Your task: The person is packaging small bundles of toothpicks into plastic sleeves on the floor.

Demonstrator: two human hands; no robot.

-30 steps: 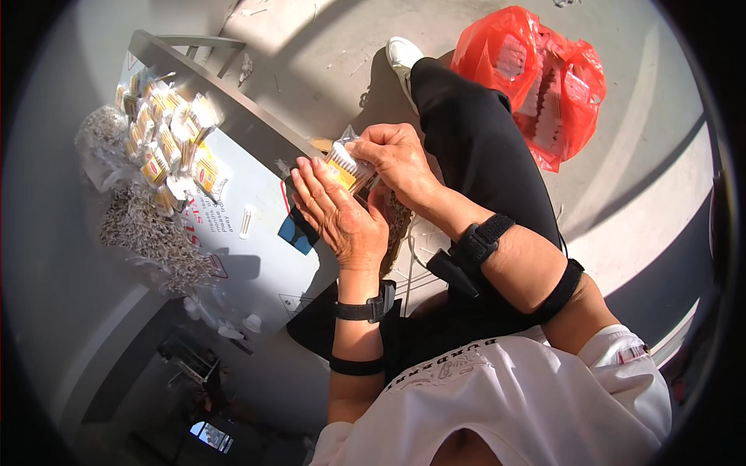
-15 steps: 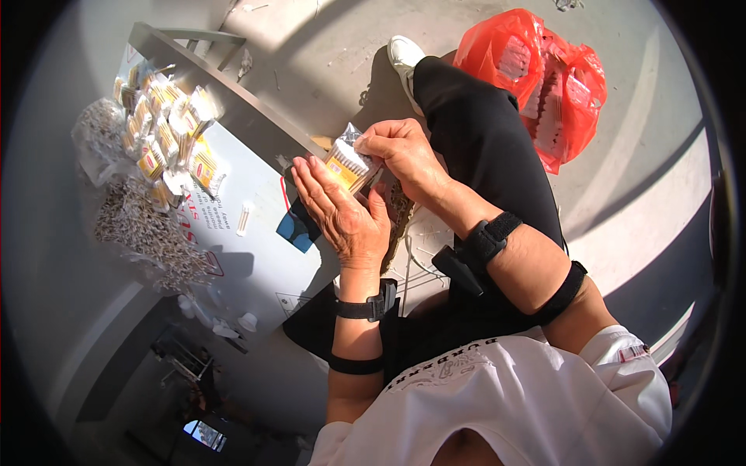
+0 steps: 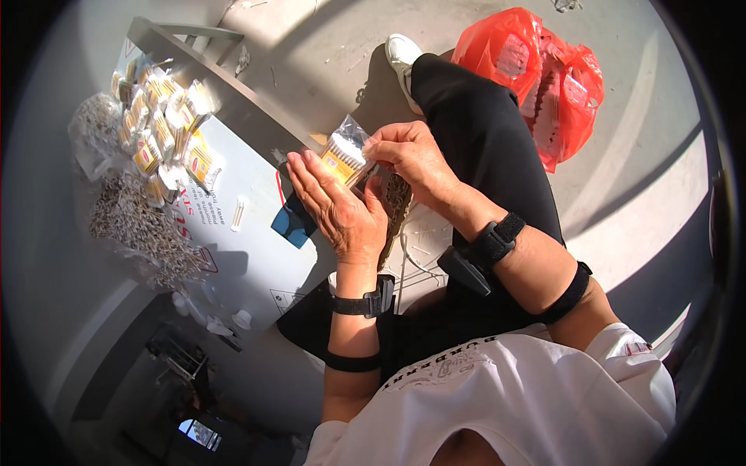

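A pack of cotton swabs (image 3: 340, 161) in a clear plastic bag with a yellow label lies in my left hand (image 3: 342, 217), held between its straight fingers and the thumb. White swab tips show beneath the transparent film at the bag's far end. My right hand (image 3: 416, 159) pinches the right edge of that film between thumb and fingertips. To the left, a pile of similar swab packs (image 3: 163, 128) sits on the white tabletop (image 3: 268, 268). Beside the pile is a big heap of loose swabs (image 3: 136, 225). A small bundle of swabs (image 3: 239, 213) lies alone nearer my left hand.
A blue and black card (image 3: 294, 225) rests at the table edge near my left wrist. Under my hands shows the edge of a cardboard box (image 3: 398, 203). On the floor at far right stands a red plastic bag (image 3: 575, 93) holding pink-and-white packs. Stray swabs litter the floor.
My right hand has shifted slightly right along the bag's film, and more of the clear film now stands spread out beyond the swab tips. My left hand keeps its hold on the pack.
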